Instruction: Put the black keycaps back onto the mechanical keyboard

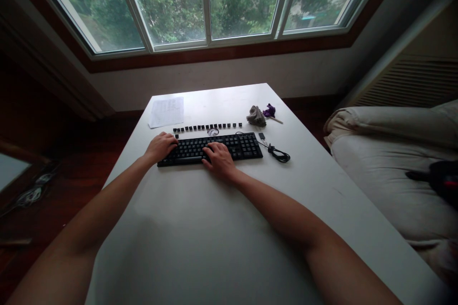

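Note:
A black computer keyboard (pixel 189 150) lies flat on the white table. My left hand (pixel 162 147) is at its upper left corner, fingers closed together round that end; what lies under the fingertips is hidden. Over the middle of the keys rests my right hand (pixel 219 159), fingers spread and touching the keys, with nothing visible held. Just above my left fingertips sits one loose black keycap (pixel 176 136). A row of several black keycaps (pixel 207 127) lines up behind the keyboard. Between row and keyboard lies a small looped wire-like tool (pixel 213 131).
A sheet of paper (pixel 166 112) lies at the back left of the table. At the back right are a crumpled grey cloth (pixel 256 116) and a purple item (pixel 269 110) with a thin stick. Right of the keyboard is a coiled black cable (pixel 279 155). A sofa (pixel 386 171) stands beyond.

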